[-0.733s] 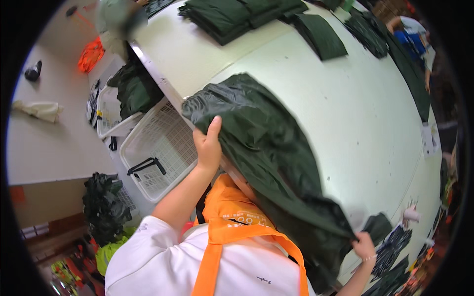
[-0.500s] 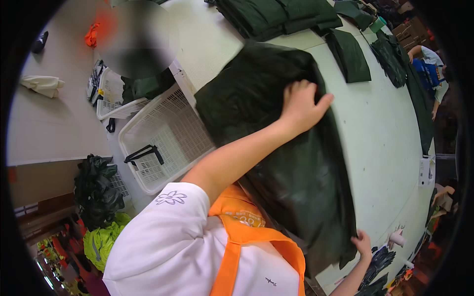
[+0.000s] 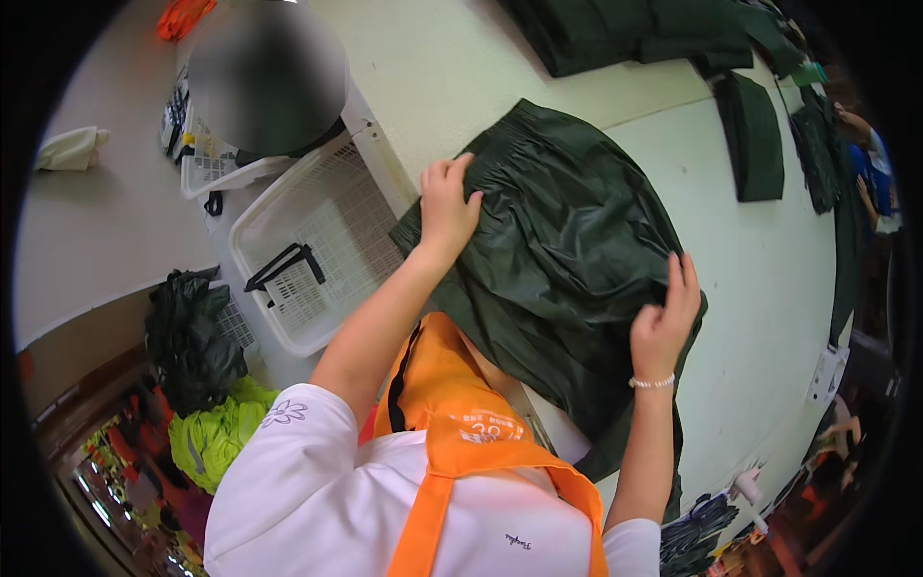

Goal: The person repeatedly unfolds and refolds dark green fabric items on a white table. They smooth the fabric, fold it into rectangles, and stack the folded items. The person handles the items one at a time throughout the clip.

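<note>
Dark green trousers (image 3: pixel 567 240) of a smooth, slightly shiny fabric lie on the pale table in front of me. Their gathered elastic waist is at the far left and the legs trail toward the near right. My left hand (image 3: pixel 448 210) rests on the waist end, fingers bent a little and thumb apart. On the right edge of the trousers lies my right hand (image 3: pixel 665 322), its fingers stretched out and thumb apart. Neither hand visibly grips the cloth.
A white plastic basket (image 3: pixel 252 226) with a black strap (image 3: pixel 286 267) stands left of the table (image 3: pixel 740 279). Folded dark green garments (image 3: pixel 635 34) lie at the far side, with another folded piece (image 3: pixel 750 139) to the right. A co-worker's arm (image 3: pixel 870 183) shows at the far right.
My left hand has moved left from the middle of the trousers to their waist. My right hand has come up from the near right onto their right edge. The trousers now lie flatter.
</note>
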Demonstrator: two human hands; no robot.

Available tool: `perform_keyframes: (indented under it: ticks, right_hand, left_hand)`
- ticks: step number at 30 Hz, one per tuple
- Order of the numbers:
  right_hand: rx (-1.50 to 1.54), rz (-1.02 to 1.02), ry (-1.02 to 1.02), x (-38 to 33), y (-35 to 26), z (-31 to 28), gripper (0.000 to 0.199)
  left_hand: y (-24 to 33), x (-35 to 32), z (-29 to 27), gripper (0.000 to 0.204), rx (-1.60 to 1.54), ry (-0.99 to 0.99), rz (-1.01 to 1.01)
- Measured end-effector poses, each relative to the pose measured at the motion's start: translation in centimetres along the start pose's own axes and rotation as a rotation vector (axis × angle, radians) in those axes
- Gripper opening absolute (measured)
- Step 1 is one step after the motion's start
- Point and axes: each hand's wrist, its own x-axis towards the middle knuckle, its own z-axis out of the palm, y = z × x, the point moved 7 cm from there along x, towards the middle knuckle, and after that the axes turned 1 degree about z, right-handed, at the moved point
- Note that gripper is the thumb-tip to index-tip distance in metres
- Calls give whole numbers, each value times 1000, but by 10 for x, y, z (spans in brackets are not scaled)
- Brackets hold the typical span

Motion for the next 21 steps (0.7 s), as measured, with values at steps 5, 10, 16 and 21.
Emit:
perform_keyframes:
  ticks: [5,10,16,21]
  right_hand:
    - [371,-349,-216,75,-91,104,48]
    - [459,-313,-501,88,-99,189,21]
    - [431,-74,-557,74,-65,213,25]
    - [555,55,-252,57,-35,170,24]
  left_hand:
    - [56,-41,-4,18,-267,84,675]
    - [63,-70,15,19,-298,-68,784]
    - [29,-69,10,40,-91,19,287]
    - [13,-72,21,36,70,-18,173]
